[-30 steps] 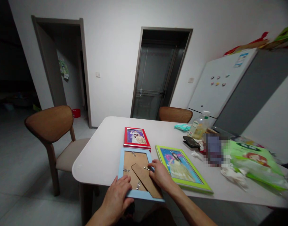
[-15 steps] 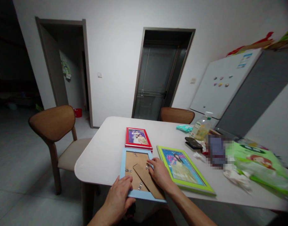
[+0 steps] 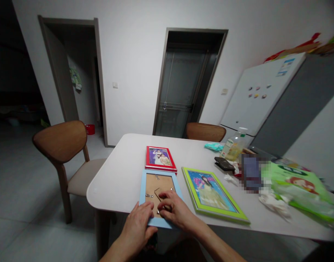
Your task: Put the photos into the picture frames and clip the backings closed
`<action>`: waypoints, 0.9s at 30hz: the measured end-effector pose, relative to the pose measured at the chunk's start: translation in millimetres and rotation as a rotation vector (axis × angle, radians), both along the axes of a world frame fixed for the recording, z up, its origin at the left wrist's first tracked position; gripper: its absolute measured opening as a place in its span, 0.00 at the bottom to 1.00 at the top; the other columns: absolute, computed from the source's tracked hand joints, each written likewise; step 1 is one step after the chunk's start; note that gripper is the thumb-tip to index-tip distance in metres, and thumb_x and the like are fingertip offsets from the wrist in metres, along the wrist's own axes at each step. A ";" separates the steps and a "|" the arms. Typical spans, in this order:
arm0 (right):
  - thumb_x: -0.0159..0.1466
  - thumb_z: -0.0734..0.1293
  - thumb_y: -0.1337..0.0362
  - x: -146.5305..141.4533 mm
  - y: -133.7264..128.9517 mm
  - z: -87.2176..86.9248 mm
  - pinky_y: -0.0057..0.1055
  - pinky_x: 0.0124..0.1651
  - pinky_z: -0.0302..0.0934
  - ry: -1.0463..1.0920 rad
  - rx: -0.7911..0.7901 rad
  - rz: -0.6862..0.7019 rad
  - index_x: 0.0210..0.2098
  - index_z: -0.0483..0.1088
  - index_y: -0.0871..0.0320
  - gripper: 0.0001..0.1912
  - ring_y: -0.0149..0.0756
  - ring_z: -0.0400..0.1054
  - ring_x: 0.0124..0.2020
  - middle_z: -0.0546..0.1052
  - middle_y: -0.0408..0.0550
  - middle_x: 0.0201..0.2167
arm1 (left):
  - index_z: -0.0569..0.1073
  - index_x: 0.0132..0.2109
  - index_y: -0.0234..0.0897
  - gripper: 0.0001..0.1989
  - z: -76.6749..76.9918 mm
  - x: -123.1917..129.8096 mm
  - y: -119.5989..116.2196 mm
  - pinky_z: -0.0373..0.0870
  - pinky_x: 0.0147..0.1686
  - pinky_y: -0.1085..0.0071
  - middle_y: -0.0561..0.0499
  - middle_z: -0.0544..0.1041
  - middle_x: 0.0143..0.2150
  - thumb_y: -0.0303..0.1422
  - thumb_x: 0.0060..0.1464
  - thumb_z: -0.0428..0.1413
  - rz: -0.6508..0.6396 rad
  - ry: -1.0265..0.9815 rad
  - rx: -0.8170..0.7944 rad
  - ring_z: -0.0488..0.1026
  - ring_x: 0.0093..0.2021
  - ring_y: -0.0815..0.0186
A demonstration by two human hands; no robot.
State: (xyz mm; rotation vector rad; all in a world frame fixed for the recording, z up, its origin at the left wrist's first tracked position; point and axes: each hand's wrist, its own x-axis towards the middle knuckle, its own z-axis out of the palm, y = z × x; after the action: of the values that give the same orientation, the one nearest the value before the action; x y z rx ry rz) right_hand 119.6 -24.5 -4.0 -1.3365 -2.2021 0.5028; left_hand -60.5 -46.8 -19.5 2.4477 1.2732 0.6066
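Note:
A light blue picture frame (image 3: 142, 193) lies face down at the table's near edge, its brown backing board (image 3: 150, 185) facing up with small metal clips. My left hand (image 3: 136, 222) grips the frame's lower left part. My right hand (image 3: 174, 211) sits on the backing with its fingers curled over the brown cardboard strut (image 3: 156, 194), which looks folded down, its lower end hidden. To the right lies a lime green frame (image 3: 210, 193) holding a picture, and a red frame (image 3: 159, 159) lies just beyond the blue one.
The white table (image 3: 115, 182) has a rounded corner near my left hand. On its right stand a plastic bottle (image 3: 234, 149), a black wallet-like object (image 3: 224, 163), a pixelated item (image 3: 250, 173), a green bag (image 3: 295, 185) and crumpled tissue (image 3: 273, 205). A wooden chair (image 3: 59, 142) stands left.
The cardboard strut no longer lies slanted across the backing and now looks folded down. My right hand has moved left and down onto it, and my left hand stays on the frame.

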 end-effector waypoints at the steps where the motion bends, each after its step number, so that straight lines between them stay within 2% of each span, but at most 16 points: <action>1: 0.50 0.64 0.66 -2.2 2.5 -0.4 0.31 0.49 0.51 0.001 0.008 -0.018 0.30 0.73 0.55 0.08 0.35 0.60 0.44 0.68 0.48 0.41 | 0.62 0.51 0.33 0.26 -0.1 0.0 0.2 0.52 0.54 0.55 0.42 0.66 0.52 0.26 0.41 0.56 -0.004 0.001 0.001 0.60 0.53 0.60; 4: 0.52 0.62 0.64 -14.1 13.5 -0.8 0.31 0.47 0.51 -0.026 0.030 -0.095 0.34 0.73 0.55 0.11 0.36 0.60 0.43 0.70 0.49 0.39 | 0.62 0.50 0.34 0.25 0.5 0.7 0.9 0.53 0.54 0.55 0.42 0.66 0.52 0.26 0.41 0.56 -0.003 -0.002 0.003 0.61 0.53 0.59; 12: 0.54 0.61 0.63 -46.7 38.4 -4.2 0.27 0.41 0.51 -0.168 0.084 -0.236 0.28 0.73 0.57 0.10 0.34 0.61 0.37 0.72 0.48 0.30 | 0.61 0.51 0.34 0.28 -2.0 1.3 0.8 0.52 0.54 0.54 0.42 0.66 0.52 0.25 0.40 0.57 -0.004 -0.015 0.028 0.61 0.53 0.59; 17: 0.52 0.60 0.68 -53.7 43.2 -13.7 0.26 0.35 0.52 -0.199 0.131 -0.291 0.23 0.72 0.60 0.09 0.33 0.61 0.31 0.71 0.49 0.26 | 0.66 0.44 0.35 0.21 -1.8 3.1 0.0 0.52 0.54 0.56 0.45 0.69 0.49 0.25 0.39 0.58 0.010 -0.063 0.036 0.62 0.51 0.59; 22: 0.54 0.59 0.66 -47.2 53.1 -12.5 0.24 0.32 0.51 -0.178 0.121 -0.319 0.24 0.71 0.61 0.10 0.31 0.62 0.29 0.72 0.48 0.26 | 0.60 0.51 0.33 0.29 -3.1 4.6 0.0 0.53 0.54 0.54 0.41 0.67 0.51 0.24 0.39 0.58 0.019 -0.022 0.032 0.61 0.53 0.58; 27: 0.59 0.54 0.64 -21.0 78.7 -12.2 0.26 0.37 0.51 -0.182 0.142 -0.438 0.32 0.71 0.63 0.15 0.33 0.62 0.34 0.72 0.52 0.31 | 0.64 0.47 0.35 0.25 -2.1 4.4 0.1 0.53 0.53 0.54 0.43 0.67 0.51 0.24 0.39 0.58 0.007 -0.004 0.019 0.62 0.52 0.58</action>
State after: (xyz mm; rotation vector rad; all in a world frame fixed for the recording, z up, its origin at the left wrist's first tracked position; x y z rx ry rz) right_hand 98.6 54.1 -16.2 -1.7752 -1.9488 0.0622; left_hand -56.1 -46.8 -21.6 2.4569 1.2803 0.6279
